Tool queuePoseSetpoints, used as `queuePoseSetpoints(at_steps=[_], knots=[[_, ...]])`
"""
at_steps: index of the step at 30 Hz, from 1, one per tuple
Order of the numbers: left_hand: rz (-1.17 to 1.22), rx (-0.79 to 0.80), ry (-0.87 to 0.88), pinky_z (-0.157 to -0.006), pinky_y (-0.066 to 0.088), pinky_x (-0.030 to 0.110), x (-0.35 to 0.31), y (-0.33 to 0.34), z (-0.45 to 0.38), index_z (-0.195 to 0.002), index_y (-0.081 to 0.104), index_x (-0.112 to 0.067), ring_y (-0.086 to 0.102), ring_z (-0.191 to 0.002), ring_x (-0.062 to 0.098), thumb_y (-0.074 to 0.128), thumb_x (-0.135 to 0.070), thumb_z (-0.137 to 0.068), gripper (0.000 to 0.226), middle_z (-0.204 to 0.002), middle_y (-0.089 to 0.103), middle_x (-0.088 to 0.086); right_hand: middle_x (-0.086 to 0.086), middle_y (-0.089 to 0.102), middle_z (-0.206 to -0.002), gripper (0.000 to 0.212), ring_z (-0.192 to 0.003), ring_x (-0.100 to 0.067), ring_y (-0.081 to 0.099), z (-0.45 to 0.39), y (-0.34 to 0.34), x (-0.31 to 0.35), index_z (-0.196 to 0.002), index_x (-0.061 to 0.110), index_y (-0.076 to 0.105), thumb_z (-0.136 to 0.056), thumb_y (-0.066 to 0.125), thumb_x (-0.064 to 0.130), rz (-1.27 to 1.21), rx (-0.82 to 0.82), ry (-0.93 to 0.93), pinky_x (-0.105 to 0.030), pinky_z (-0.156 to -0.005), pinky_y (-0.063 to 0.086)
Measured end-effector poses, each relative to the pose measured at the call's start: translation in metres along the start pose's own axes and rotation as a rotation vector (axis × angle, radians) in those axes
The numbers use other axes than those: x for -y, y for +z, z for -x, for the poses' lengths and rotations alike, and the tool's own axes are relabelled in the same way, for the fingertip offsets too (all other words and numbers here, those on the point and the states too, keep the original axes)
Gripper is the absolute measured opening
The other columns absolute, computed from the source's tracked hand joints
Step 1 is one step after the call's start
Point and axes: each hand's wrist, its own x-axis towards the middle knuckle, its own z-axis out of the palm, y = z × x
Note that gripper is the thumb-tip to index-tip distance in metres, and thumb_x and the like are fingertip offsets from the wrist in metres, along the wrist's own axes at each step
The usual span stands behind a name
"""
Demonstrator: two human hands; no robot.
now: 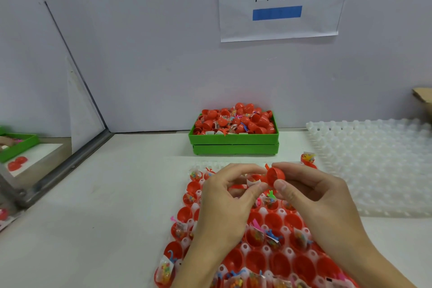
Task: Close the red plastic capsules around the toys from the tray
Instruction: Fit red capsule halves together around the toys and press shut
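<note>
Bright even light, soft faint shadows, wide-angle bending at edges

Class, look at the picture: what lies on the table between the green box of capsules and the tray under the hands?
In the head view, only bare white table separates the green box from the tray.

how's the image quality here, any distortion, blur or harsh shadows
Head view: wide-angle bend, the wall seam at left slants and the edges stretch; light is soft and even, with only faint shadows under the green box; the red capsule between the left hand and right hand is fairly sharp, the corners soft.
</note>
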Motion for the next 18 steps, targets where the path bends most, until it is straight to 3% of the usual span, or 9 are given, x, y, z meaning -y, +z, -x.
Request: queuePoseSetpoints(at_steps=[4,8,11,15,18], knots=[[-0.096,-0.022,0.067,-0.065,0.051,0.01,-0.0021,0.0012,0.0014,-0.095,0.075,-0.035,0.064,-0.095,0.001,0.078,-0.014,-0.081,0.025,-0.096,0.069,-0.021,0.003,0.078,-0.088,0.027,-0.083,-0.011,0.075,-0.001,-0.0006,0.0018,-0.099,0.02,0.076,-0.071,0.074,0.017,-0.004,0.009,-0.01,-0.016,-0.068,0.057],[-0.151,-0.047,0.111,-0.069,0.057,0.021,-0.0014,0.0043,0.0029,-0.097,0.072,-0.036,0.066,-0.092,0.001,0.079,-0.014,-0.081,0.029,-0.094,0.069,-0.022,0.001,0.078,-0.088,0.029,-0.082,-0.013,0.075,-0.0024,-0.0021,0.0023,-0.098,0.019,0.076,-0.069,0.074,0.018,-0.009,0.019,-0.019,-0.017,-0.068,0.057],[-0.163,-0.046,0.09,-0.072,0.055,0.015,-0.0018,0.0055,0.0033,-0.103,0.061,-0.043,0.066,-0.091,-0.001,0.081,-0.019,-0.08,0.039,-0.095,0.068,-0.024,0.0,0.078,-0.089,0.031,-0.082,-0.014,0.075,-0.0031,-0.0032,0.0017,-0.098,0.017,0.076,-0.067,0.075,0.019,-0.006,0.039,-0.027,-0.017,-0.068,0.057],[-0.163,-0.064,0.059,-0.073,0.057,0.017,-0.0019,0.0055,0.0029,-0.095,0.06,-0.039,0.067,-0.089,-0.003,0.083,-0.028,-0.074,0.033,-0.098,0.067,-0.025,-0.001,0.078,-0.089,0.033,-0.083,-0.014,0.075,-0.0047,-0.0051,0.0009,-0.097,0.018,0.077,-0.064,0.076,0.021,-0.015,0.04,-0.027,-0.017,-0.069,0.056],[-0.138,-0.102,0.068,-0.069,0.056,0.017,-0.0004,0.0049,0.0023,-0.085,0.067,-0.033,0.068,-0.083,-0.001,0.086,-0.024,-0.069,0.027,-0.098,0.069,-0.027,0.0,0.078,-0.089,0.031,-0.084,-0.014,0.075,-0.0054,-0.006,0.0008,-0.094,0.02,0.077,-0.064,0.076,0.02,-0.014,0.042,-0.031,-0.016,-0.068,0.056]])
